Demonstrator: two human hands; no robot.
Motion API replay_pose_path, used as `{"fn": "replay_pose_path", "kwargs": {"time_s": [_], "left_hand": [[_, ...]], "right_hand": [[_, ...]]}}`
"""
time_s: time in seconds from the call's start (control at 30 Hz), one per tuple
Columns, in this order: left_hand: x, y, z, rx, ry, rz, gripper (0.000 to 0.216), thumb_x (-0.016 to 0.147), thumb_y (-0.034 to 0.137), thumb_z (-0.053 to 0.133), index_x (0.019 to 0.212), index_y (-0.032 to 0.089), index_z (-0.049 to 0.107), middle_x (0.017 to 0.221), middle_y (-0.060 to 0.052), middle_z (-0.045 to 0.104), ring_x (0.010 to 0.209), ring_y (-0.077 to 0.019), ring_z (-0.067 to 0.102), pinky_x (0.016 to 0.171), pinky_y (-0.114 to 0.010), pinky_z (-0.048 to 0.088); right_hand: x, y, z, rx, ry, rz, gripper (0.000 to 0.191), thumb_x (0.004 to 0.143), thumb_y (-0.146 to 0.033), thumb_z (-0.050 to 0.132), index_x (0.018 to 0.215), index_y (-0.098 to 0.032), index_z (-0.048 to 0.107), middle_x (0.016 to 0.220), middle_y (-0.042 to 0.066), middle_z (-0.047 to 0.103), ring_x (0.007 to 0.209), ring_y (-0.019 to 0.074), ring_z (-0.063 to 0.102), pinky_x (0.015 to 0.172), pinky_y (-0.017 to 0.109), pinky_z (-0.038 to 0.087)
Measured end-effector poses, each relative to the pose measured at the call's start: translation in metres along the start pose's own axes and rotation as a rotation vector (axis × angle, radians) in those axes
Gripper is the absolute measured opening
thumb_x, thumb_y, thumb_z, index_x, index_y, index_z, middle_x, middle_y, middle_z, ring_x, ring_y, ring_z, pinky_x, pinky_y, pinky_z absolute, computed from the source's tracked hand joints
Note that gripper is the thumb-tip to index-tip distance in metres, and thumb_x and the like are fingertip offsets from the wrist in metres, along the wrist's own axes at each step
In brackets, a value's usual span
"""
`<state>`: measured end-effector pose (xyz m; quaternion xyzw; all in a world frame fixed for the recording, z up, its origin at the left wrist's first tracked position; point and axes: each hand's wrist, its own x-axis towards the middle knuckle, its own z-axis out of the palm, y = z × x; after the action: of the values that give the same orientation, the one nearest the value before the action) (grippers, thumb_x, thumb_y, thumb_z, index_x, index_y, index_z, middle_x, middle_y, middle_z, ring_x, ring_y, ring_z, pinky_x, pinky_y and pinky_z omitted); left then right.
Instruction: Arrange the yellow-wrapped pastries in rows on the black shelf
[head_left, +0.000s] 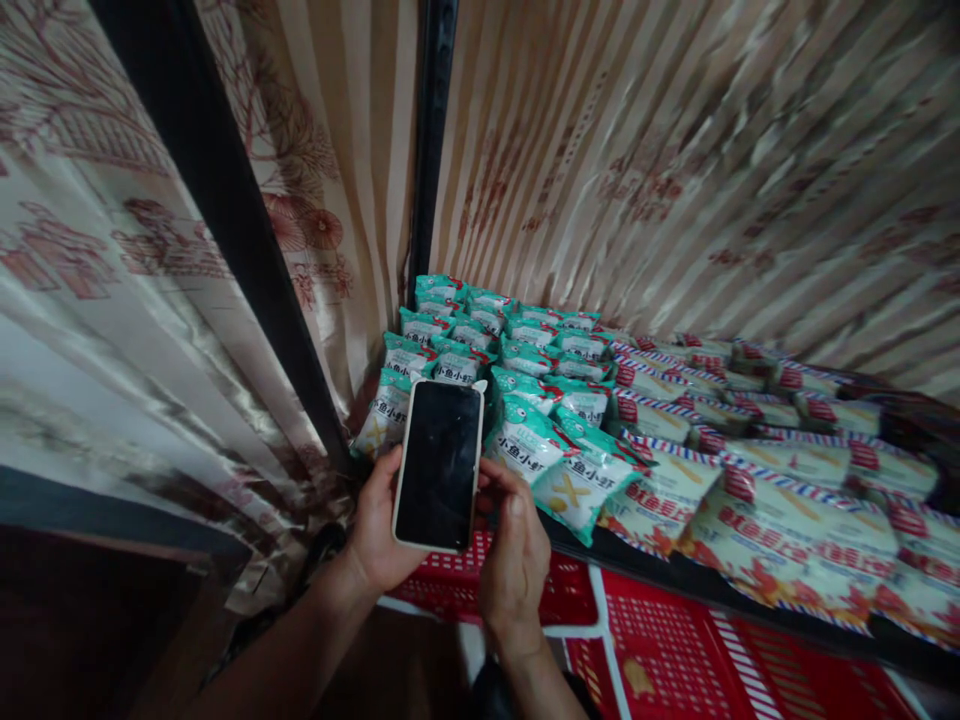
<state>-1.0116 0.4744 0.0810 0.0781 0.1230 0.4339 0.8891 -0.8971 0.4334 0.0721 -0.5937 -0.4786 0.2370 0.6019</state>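
Note:
A smartphone (439, 465) with a dark screen and a pale case with small ear-like corners is held upright in front of me. My left hand (379, 530) is closed around its lower left side, with the palm behind it. Against the phone's right edge, my right hand (516, 545) has its fingers curled, the fingertips partly hidden. Just beyond the phone stand rows of green-and-white snack bags (521, 440), some hidden behind it. To their right lie cream snack bags (795, 520) with striped edges and red lettering.
Under the shelf's dark front edge (675, 575) are red plastic baskets (660, 640) with white rims. Pleated, printed curtains (637, 170) hang behind and to the left. A dark slanted post (247, 250) stands at left, and another dark post (431, 140) marks the back corner.

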Motion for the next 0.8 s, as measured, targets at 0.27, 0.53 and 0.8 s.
{"fn": "replay_pose_path", "kwargs": {"time_s": [0.27, 0.53, 0.8], "left_hand": [[-0.0040, -0.0065, 0.0002, -0.006, -0.056, -0.008, 0.051, 0.087, 0.043, 0.034, 0.099, 0.005, 0.066, 0.090, -0.014, 0.070, 0.092, -0.0251, 0.064, 0.091, -0.037, 0.041], [-0.0015, -0.0053, -0.0009, 0.000, -0.027, -0.012, 0.051, 0.086, 0.044, 0.036, 0.098, 0.006, 0.067, 0.086, -0.014, 0.070, 0.090, -0.0253, 0.064, 0.090, -0.038, 0.042], [-0.0017, -0.0041, 0.0004, 0.011, -0.031, -0.013, 0.052, 0.087, 0.043, 0.034, 0.099, 0.005, 0.066, 0.087, -0.015, 0.070, 0.091, -0.0256, 0.064, 0.090, -0.039, 0.042]], "right_hand": [[-0.0037, -0.0007, -0.0031, 0.041, 0.022, 0.028, 0.048, 0.087, -0.052, 0.030, 0.101, -0.016, 0.059, 0.089, 0.008, 0.062, 0.078, 0.0193, 0.058, 0.061, 0.031, 0.045], [-0.0011, -0.0034, -0.0048, 0.012, 0.017, 0.017, 0.049, 0.087, -0.053, 0.029, 0.099, -0.016, 0.060, 0.088, 0.008, 0.061, 0.076, 0.0184, 0.057, 0.059, 0.029, 0.045], [-0.0007, -0.0010, -0.0039, -0.001, 0.002, 0.006, 0.049, 0.088, -0.051, 0.027, 0.101, -0.017, 0.060, 0.089, 0.008, 0.061, 0.078, 0.0190, 0.058, 0.061, 0.031, 0.045]]}}
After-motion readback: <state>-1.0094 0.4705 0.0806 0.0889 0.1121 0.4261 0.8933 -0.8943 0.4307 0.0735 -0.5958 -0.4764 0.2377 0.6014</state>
